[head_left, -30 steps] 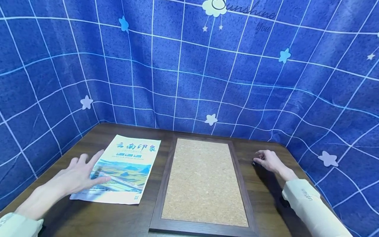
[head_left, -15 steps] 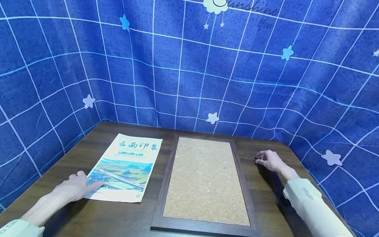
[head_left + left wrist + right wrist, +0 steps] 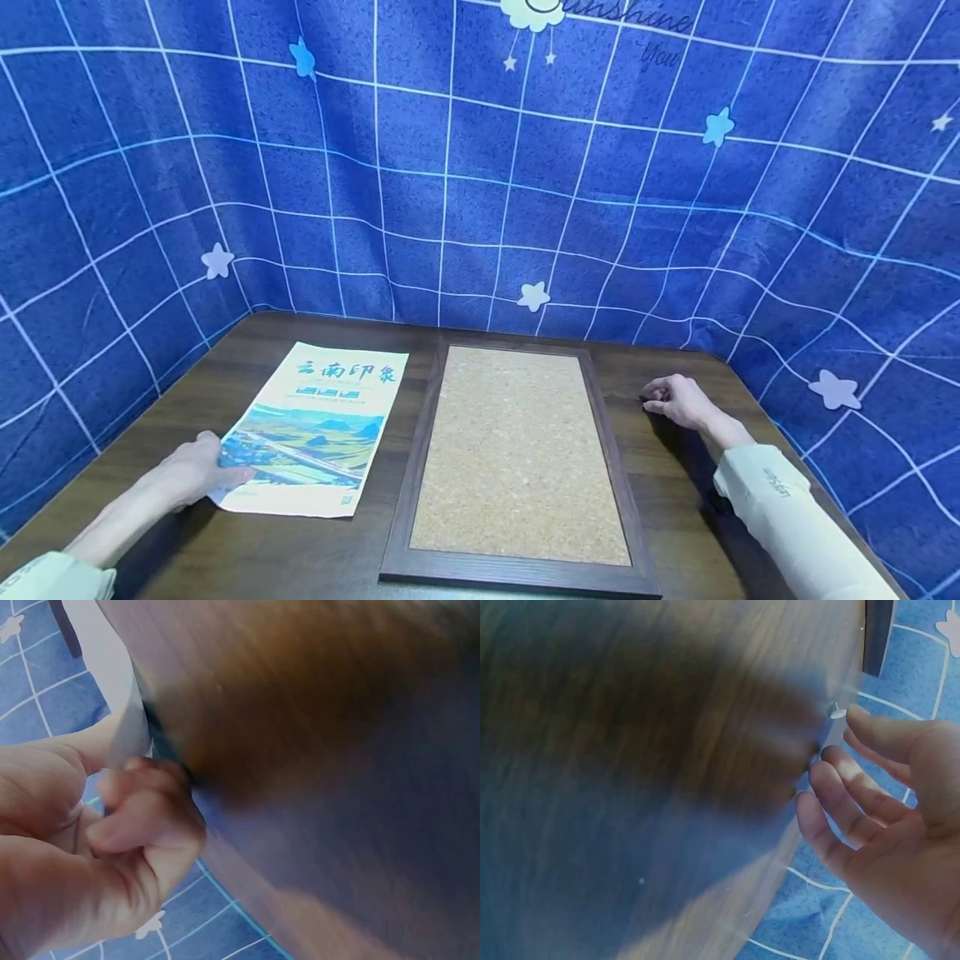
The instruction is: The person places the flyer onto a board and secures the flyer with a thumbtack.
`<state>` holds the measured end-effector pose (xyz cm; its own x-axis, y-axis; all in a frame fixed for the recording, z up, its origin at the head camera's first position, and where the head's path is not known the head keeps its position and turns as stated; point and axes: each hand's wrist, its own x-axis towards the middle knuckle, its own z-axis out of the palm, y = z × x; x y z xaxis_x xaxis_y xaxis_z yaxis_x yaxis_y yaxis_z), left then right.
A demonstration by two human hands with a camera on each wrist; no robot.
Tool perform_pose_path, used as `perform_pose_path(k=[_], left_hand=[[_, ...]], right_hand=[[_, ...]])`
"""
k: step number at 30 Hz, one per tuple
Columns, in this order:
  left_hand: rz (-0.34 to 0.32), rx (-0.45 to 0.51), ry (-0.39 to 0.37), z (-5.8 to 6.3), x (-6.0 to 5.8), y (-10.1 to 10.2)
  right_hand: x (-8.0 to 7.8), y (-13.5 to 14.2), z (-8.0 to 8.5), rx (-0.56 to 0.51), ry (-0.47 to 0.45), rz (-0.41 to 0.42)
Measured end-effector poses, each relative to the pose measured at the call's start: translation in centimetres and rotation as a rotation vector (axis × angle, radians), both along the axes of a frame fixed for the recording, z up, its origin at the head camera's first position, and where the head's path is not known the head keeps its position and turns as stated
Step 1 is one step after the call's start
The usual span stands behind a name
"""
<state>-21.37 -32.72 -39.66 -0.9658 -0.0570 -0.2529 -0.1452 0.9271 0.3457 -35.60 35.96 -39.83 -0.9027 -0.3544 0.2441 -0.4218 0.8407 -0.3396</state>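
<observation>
A poster (image 3: 330, 392) with blue Chinese lettering and a landscape picture lies on the left of the table. My left hand (image 3: 183, 475) pinches its lower left corner, thumb on top and fingers curled beneath. In the left wrist view, the white sheet (image 3: 109, 664) bends up between thumb and curled fingers. At the table's right side, my right hand (image 3: 681, 402) rests with loosely bent fingertips at the wood. A small thumbtack (image 3: 838, 714), pin upward, sits right at the thumb's tip in the right wrist view.
A cork board (image 3: 521, 450) in a dark wooden frame lies in the middle of the table, between the hands. The table (image 3: 300, 558) is dark brown wood. A blue gridded curtain (image 3: 480, 167) with stars surrounds its back and sides.
My left hand has come down from above the poster's left side to its lower left corner and now pinches it. The right hand stays in the same place.
</observation>
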Motion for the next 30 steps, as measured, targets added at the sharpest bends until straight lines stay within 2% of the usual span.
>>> perform_pose_path(k=[3,7,10,15,21,30], left_hand=[[0.047,0.112,-0.04,-0.3,0.2,0.0],[0.071,0.171,-0.01,-0.6,0.5,0.0],[0.065,0.19,0.04,-0.6,0.7,0.0],[0.07,0.284,0.09,0.0,1.0,-0.1],[0.063,0.388,0.136,1.0,0.8,0.4],[0.059,0.495,0.222,1.9,0.7,1.0]], right_hand=[[-0.1,-0.2,-0.1,-0.003,-0.021,0.001],[-0.1,-0.5,-0.1,0.001,-0.022,0.005],[-0.2,-0.5,-0.2,0.001,-0.021,0.004],[-0.2,-0.4,-0.2,-0.003,-0.03,0.0],[-0.2,-0.3,-0.2,-0.011,-0.027,-0.011],[-0.2,-0.3,-0.2,-0.025,-0.034,-0.016]])
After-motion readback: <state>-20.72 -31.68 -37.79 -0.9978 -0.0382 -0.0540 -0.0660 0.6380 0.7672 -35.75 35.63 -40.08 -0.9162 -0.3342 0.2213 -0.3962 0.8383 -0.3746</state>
